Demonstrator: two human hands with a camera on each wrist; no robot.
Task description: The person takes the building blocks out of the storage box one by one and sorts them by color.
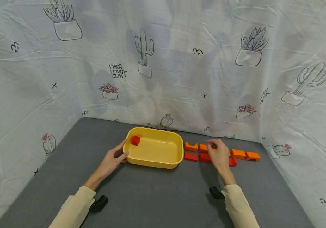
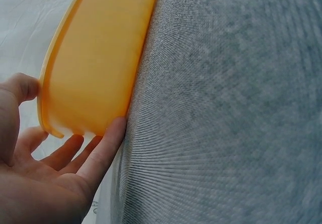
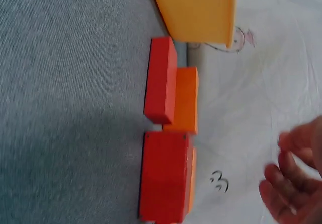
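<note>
In the head view, my left hand (image 1: pixel 111 162) holds the left end of a yellow tray (image 1: pixel 154 164), thumb and fingers spread around its rounded wall. The left wrist view shows fingertips against the yellow tray (image 2: pixel 95 58) near its rim and base. A red cube (image 1: pixel 135 140) lies inside at the left. My right hand (image 1: pixel 219 155) hovers over the toy blocks right of the tray, fingers loosely bent, with nothing seen in them. A red block (image 3: pixel 163 178) and a longer red block (image 3: pixel 160 80) lie near it in the right wrist view, apart from the fingers.
Behind the red blocks runs a row of orange blocks, among them an orange block (image 1: pixel 238 154) and arched orange blocks (image 1: pixel 191 148) at the row's ends. A printed white sheet (image 1: pixel 174 79) hangs behind and beside the grey table (image 1: pixel 157 193).
</note>
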